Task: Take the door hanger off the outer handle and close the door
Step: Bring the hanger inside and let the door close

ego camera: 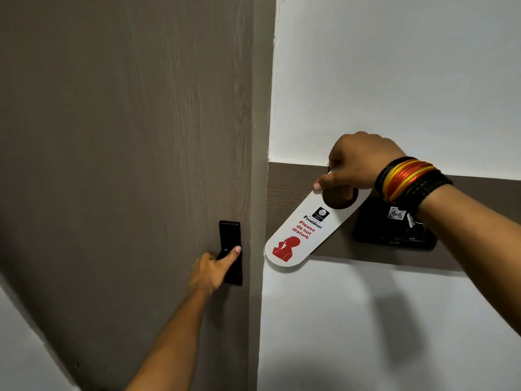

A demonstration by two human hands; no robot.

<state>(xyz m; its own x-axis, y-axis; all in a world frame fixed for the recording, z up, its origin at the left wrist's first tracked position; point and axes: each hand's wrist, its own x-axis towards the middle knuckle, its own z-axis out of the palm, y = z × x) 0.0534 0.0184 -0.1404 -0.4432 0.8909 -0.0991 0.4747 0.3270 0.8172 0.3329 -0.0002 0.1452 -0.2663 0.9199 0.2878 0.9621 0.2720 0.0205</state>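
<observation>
The door hanger (pixel 304 232), a white "Please do not disturb" card, is off any handle and held in the air at the right of the scene, in front of the brown wall band (pixel 479 218). The right hand (pixel 358 162) pinches its top edge beside the round hole, thumb and fingers pressed on the card; the card hangs tilted, its lower end toward the door edge. A black wall unit (pixel 394 230) sits just behind it.

The left hand (pixel 211 269) is closed around the lever at the black handle plate (pixel 229 235) on the brown door (pixel 127 136), thumb laid upward along the plate, fingers hidden behind.

Assessment: the removal step appears complete. The door lies close to its frame (pixel 260 108), but whether it is latched cannot be told. Remaining: bring the door fully shut and release the handle.
</observation>
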